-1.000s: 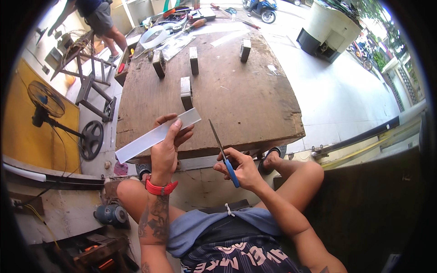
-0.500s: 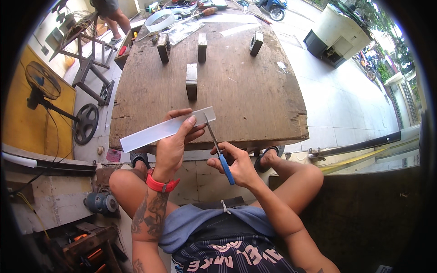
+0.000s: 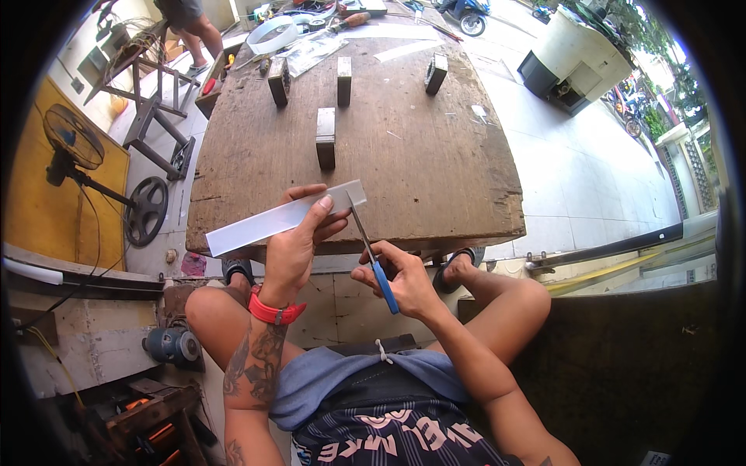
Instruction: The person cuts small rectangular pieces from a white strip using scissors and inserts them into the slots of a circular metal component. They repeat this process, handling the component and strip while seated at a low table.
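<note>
Here, left hand [image 3: 294,247] pinches white strip [image 3: 284,218] flat, fingers closed over its right end, steadying it above near edge of wooden counter [image 3: 435,163]. Right hand [image 3: 404,279] grips blue-handled file [image 3: 371,255], tip meeting strip's end for working edge. 4 blocks [image 3: 325,137] lie beyond.

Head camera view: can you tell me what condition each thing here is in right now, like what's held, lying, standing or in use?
Left hand: gripping the strip.
Flat white strip: held level over the table's near edge.
Right hand: holding the tool.
Blue-handled tool: tip against the strip's right end.
Wooden table: worn, near edge chipped.
Wooden blocks: standing on the table.
Fan: standing; running or not, cannot tell.
</note>
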### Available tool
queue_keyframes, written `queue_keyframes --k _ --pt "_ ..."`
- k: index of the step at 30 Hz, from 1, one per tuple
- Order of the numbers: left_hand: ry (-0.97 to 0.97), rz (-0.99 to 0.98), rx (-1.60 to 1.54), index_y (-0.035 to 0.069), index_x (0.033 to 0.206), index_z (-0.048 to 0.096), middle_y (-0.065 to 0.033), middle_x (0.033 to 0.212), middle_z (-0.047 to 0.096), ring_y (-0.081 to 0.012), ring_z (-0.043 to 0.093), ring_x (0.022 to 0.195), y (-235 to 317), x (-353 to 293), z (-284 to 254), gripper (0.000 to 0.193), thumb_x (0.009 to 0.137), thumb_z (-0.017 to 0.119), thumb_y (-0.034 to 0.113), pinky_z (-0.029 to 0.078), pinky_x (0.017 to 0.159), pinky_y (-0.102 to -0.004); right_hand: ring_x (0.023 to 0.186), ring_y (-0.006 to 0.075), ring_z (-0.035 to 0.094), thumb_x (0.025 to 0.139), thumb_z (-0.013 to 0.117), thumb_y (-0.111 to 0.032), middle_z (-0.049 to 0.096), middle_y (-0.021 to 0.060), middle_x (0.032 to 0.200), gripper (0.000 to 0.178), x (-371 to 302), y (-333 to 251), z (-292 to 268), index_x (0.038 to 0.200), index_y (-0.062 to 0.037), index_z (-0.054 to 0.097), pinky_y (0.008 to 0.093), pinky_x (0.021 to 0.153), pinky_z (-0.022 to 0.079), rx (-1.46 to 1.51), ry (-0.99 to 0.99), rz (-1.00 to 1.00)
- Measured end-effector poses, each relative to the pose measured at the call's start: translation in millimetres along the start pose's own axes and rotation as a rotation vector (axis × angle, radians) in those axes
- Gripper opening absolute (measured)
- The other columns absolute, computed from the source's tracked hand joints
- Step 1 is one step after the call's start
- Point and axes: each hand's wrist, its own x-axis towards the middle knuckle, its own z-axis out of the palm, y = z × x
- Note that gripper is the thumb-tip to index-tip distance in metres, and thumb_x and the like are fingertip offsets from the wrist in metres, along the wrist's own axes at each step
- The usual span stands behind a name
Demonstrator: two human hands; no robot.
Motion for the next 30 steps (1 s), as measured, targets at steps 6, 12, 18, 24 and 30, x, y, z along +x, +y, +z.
queue_keyframes --k 6,12,18,24,30 --pt "-0.014 -0.039 0.02 0.001 0.131 0.054 -0.0182 0.119 0.068 -0.0258 0.076 0.104 -0.3 -1.8 1.7 0.032 0.104 0.067 0.011 0.066 0.089 -0.0327 0.064 0.0071 0.047 0.091 0.085 -0.042 0.057 -0.0001 0.065 0.047 -0.8 -0.7 1.1 0.108 -0.0017 0.069 0.0274 0.057 0.039 0.034 0.046 -0.042" --pt "-0.024 -0.038 -0.01 0.002 0.131 0.055 -0.0174 0.118 0.068 -0.0244 0.076 0.103 -4.1 -5.7 5.2 0.031 0.104 0.067 0.01 0.066 0.088 -0.0325 0.064 0.007 0.049 0.09 0.086 -0.042 0.058 -0.0001 0.066 0.048 2.4 3.6 2.5 0.109 -0.0014 0.07 0.0273 0.058 0.041 0.095 0.043 0.016" --pt "0.036 0.039 -0.037 0.006 0.135 0.053 -0.0159 0.118 0.07 -0.0247 0.077 0.101 -0.5 -3.4 -1.1 0.035 0.104 0.067 0.012 0.066 0.086 -0.034 0.065 0.0079 0.052 0.089 0.087 -0.045 0.061 0.0011 0.067 0.052 -1.3 4.6 -0.7 0.11 -0.0009 0.069 0.0274 0.06 0.043 0.09 0.05 -0.026" --pt "0.019 0.049 0.002 0.004 0.135 0.053 -0.0167 0.119 0.07 -0.0256 0.077 0.103 5.5 -4.3 -4.8 0.035 0.104 0.067 0.011 0.066 0.088 -0.0337 0.065 0.0091 0.053 0.087 0.086 -0.05 0.062 0.002 0.068 0.058 -6.0 0.3 0.6 0.112 -0.0003 0.068 0.0277 0.062 0.044 -0.025 0.018 -0.065" --pt "0.007 0.013 0.012 0.001 0.133 0.057 -0.017 0.12 0.07 -0.0255 0.076 0.106 0.9 -5.6 -0.2 0.033 0.103 0.069 0.009 0.065 0.089 -0.0321 0.068 0.0045 0.055 0.092 0.085 -0.037 0.064 -0.0012 0.075 0.042 -3.7 -3.7 -1.0 0.112 -0.0044 0.068 0.0226 0.062 0.042 -0.061 -0.013 -0.027"
